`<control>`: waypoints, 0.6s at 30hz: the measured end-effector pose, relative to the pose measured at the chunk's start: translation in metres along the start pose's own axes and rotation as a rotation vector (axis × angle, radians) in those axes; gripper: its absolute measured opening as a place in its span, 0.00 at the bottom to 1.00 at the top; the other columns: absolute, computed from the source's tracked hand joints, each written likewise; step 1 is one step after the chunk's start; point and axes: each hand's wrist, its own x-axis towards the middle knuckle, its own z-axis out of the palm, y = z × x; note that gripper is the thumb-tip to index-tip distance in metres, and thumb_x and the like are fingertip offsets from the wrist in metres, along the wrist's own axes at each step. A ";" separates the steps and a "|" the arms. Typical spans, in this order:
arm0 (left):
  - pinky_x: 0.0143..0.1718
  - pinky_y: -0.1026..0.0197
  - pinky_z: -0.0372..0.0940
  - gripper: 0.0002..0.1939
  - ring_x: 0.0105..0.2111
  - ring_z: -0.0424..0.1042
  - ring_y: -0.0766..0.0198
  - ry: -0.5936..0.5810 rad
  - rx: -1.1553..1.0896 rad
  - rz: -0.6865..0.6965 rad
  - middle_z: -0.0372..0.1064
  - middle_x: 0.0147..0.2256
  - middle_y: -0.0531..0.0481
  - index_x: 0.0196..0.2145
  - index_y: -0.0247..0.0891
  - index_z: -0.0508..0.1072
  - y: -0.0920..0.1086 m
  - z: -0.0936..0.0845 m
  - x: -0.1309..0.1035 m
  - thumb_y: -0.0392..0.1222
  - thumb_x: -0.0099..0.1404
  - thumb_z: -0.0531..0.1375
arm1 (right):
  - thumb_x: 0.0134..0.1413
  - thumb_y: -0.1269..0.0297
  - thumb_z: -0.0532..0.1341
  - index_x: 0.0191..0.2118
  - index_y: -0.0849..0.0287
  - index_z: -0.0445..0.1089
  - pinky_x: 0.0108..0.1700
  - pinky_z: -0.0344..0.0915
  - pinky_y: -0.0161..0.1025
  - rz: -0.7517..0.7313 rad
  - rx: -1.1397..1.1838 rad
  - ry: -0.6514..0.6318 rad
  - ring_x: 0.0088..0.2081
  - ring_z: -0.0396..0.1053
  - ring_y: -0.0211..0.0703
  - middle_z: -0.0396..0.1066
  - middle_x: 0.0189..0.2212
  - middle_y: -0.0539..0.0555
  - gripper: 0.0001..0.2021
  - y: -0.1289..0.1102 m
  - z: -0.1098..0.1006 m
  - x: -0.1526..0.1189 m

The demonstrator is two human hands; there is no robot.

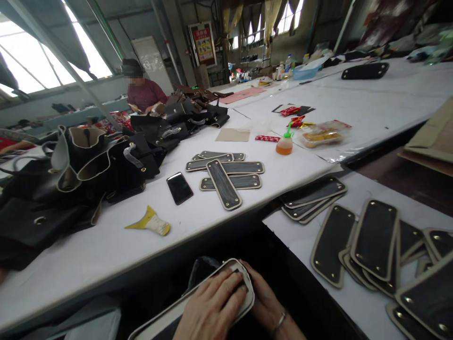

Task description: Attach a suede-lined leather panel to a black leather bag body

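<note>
Fingers of left hand [212,307] and right hand [265,302] clamp a cream-edged panel [244,276] between them.

A phone [180,187] lies on the table [106,245], left of stacked panels [226,177].

Bag-making workshop, factory hall type. Long white-topped work table [116,245] runs deep into the room, loaded with a heap of half-assembled black leather bags with pale trim [88,165] and flat black oblong base panels with beige edging and metal studs [226,182]. More of the same panels [371,241] stacked on a side table. Small orange glue bottle with green cap [284,143] nearby. Another worker in a dark red top [143,94] sits farther down. High industrial windows [42,61], bare concrete walls.
</note>
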 end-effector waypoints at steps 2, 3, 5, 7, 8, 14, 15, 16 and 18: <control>0.49 0.61 0.69 0.27 0.52 0.70 0.59 0.009 -0.044 -0.032 0.69 0.55 0.52 0.53 0.39 0.69 0.003 -0.005 0.004 0.63 0.68 0.53 | 0.48 0.60 0.73 0.39 0.62 0.73 0.38 0.68 0.32 -0.079 -0.093 0.061 0.36 0.72 0.40 0.75 0.36 0.52 0.15 -0.008 0.004 -0.013; 0.48 0.60 0.69 0.29 0.50 0.70 0.59 0.015 -0.056 -0.048 0.70 0.53 0.52 0.52 0.39 0.69 0.004 -0.007 0.005 0.66 0.66 0.54 | 0.49 0.59 0.72 0.42 0.60 0.73 0.39 0.67 0.32 -0.122 -0.154 0.093 0.39 0.72 0.41 0.75 0.39 0.53 0.17 -0.014 0.009 -0.020; 0.48 0.60 0.68 0.29 0.50 0.71 0.59 0.014 -0.083 -0.085 0.71 0.53 0.53 0.50 0.40 0.69 0.006 -0.011 0.007 0.66 0.65 0.54 | 0.52 0.52 0.69 0.49 0.56 0.71 0.42 0.67 0.34 -0.206 -0.361 0.138 0.48 0.70 0.45 0.72 0.49 0.55 0.21 -0.027 0.021 -0.036; 0.50 0.59 0.66 0.29 0.51 0.70 0.59 -0.001 -0.125 -0.111 0.70 0.53 0.53 0.51 0.40 0.68 0.007 -0.012 0.007 0.66 0.64 0.56 | 0.57 0.44 0.63 0.54 0.54 0.69 0.48 0.67 0.39 -0.260 -0.631 0.133 0.55 0.65 0.50 0.67 0.56 0.57 0.25 -0.040 0.037 -0.052; 0.52 0.59 0.65 0.29 0.52 0.69 0.58 -0.008 -0.149 -0.116 0.69 0.54 0.52 0.52 0.40 0.68 0.007 -0.012 0.007 0.65 0.64 0.56 | 0.59 0.42 0.59 0.56 0.55 0.68 0.52 0.65 0.43 -0.276 -0.762 0.104 0.57 0.63 0.52 0.66 0.57 0.58 0.27 -0.045 0.046 -0.059; 0.54 0.56 0.65 0.31 0.52 0.69 0.55 -0.041 -0.278 -0.150 0.70 0.52 0.46 0.53 0.36 0.66 0.009 -0.006 -0.001 0.65 0.64 0.57 | 0.62 0.45 0.57 0.58 0.58 0.68 0.64 0.53 0.49 -0.390 -1.344 0.013 0.59 0.62 0.53 0.67 0.57 0.58 0.27 -0.051 0.071 -0.082; 0.54 0.55 0.65 0.31 0.52 0.69 0.55 -0.044 -0.307 -0.160 0.70 0.52 0.45 0.53 0.36 0.66 0.010 -0.008 -0.001 0.64 0.63 0.58 | 0.64 0.46 0.55 0.59 0.58 0.67 0.64 0.54 0.49 -0.407 -1.397 0.033 0.60 0.62 0.52 0.66 0.57 0.58 0.26 -0.050 0.071 -0.083; 0.55 0.55 0.64 0.31 0.53 0.69 0.54 -0.047 -0.338 -0.177 0.69 0.53 0.45 0.52 0.36 0.66 0.011 -0.010 0.000 0.63 0.63 0.60 | 0.65 0.46 0.53 0.60 0.58 0.66 0.64 0.54 0.48 -0.416 -1.435 0.044 0.60 0.61 0.52 0.65 0.58 0.57 0.26 -0.048 0.071 -0.085; 0.56 0.56 0.64 0.27 0.53 0.68 0.54 -0.056 -0.404 -0.248 0.68 0.54 0.45 0.52 0.37 0.66 0.012 -0.016 0.003 0.55 0.61 0.64 | 0.66 0.47 0.51 0.61 0.58 0.65 0.64 0.55 0.47 -0.421 -1.482 0.056 0.60 0.62 0.52 0.65 0.58 0.57 0.26 -0.046 0.071 -0.087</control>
